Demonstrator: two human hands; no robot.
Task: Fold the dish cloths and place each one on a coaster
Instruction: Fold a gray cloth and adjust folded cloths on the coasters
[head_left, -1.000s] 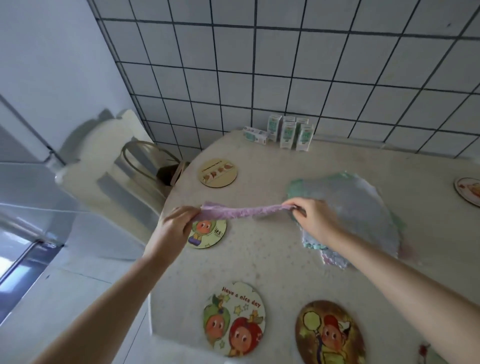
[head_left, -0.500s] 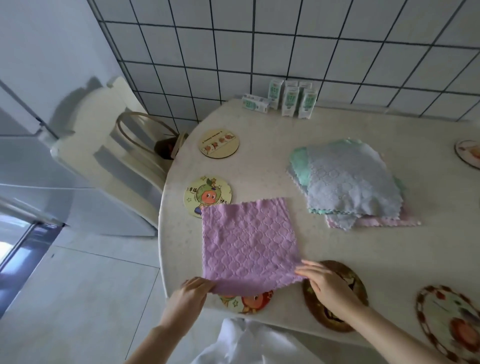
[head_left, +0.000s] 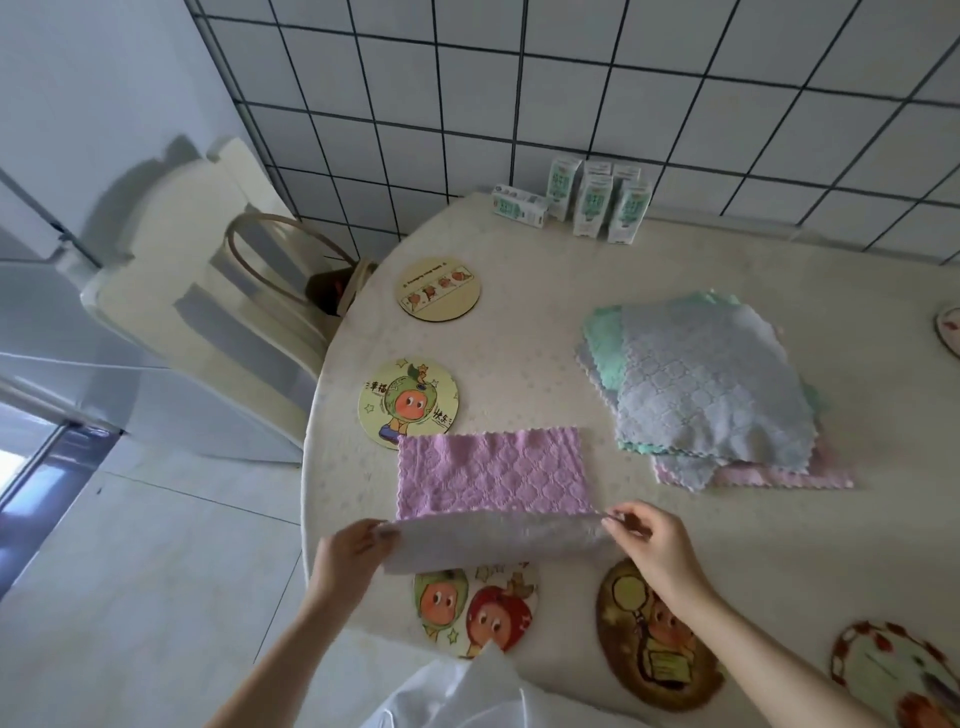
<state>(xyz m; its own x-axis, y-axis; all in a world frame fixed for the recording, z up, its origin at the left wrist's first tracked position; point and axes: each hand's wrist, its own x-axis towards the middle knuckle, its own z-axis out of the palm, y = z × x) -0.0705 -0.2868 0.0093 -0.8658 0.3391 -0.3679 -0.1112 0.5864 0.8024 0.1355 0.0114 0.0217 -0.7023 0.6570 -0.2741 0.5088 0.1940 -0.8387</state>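
A purple dish cloth (head_left: 493, 470) lies on the round table (head_left: 545, 332), its near edge lifted and curling over so the pale underside shows. My left hand (head_left: 348, 556) pinches the near left corner, and my right hand (head_left: 652, 545) pinches the near right corner. A stack of grey, green and pink dish cloths (head_left: 706, 389) rests to the right. Round cartoon coasters lie around: a green-character coaster (head_left: 408, 402) just beyond the cloth, a two-character coaster (head_left: 475, 608) under its lifted edge, a brown coaster (head_left: 657, 639) below my right hand.
A pale coaster (head_left: 439, 289) lies further back, and two more coasters (head_left: 893, 675) sit at the right edge. Several small cartons (head_left: 592, 202) stand by the tiled wall. A cream chair (head_left: 208, 291) with a bag (head_left: 311, 275) is left of the table.
The purple cloth went from stretched in the air to lying flat on the table. Since then both hands have lifted its near edge off the table toward the far edge.
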